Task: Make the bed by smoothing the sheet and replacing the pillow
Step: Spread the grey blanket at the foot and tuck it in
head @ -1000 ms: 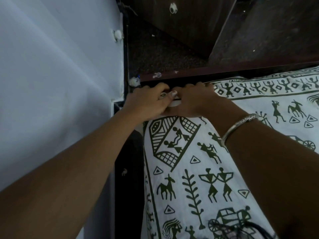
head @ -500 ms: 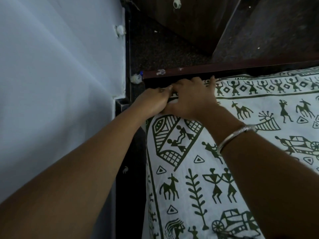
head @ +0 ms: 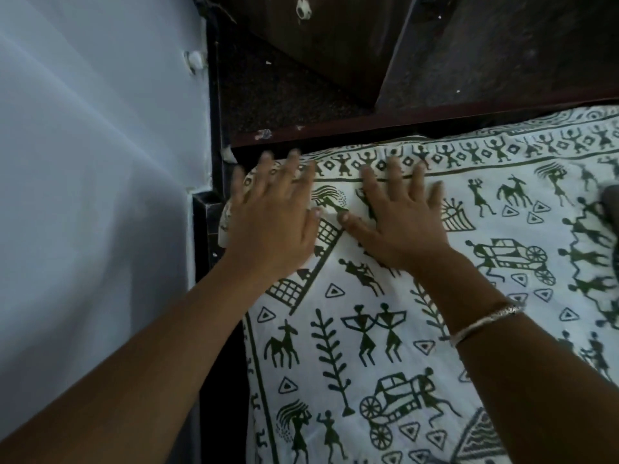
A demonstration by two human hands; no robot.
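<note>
The white cotton sheet printed with dark green folk figures [head: 385, 329] lies flat beneath both my palms. It runs away from them to my right and back toward me, and its bordered far edge runs left to right just past my fingertips. Its corner sits under my left hand [head: 271, 226], the nearer of the two to that corner, which shows some blur. My right hand [head: 398, 222] lies just beside it, thumbs close, with a narrow strip of cloth between them. Both hands are spread flat, fingers straight and apart, pressing on the cloth and gripping nothing. As I judge it, the next stroke should go outward from here along the far edge, to my right. The count: one sheet, two hands, one thin silver bangle [head: 485, 321] on my right wrist, and no pillow in view. Beyond my fingertips runs one dark reddish wooden bed rail [head: 368, 123]. To the left of my left hand stands the pale blue painted wall [head: 83, 195].
</note>
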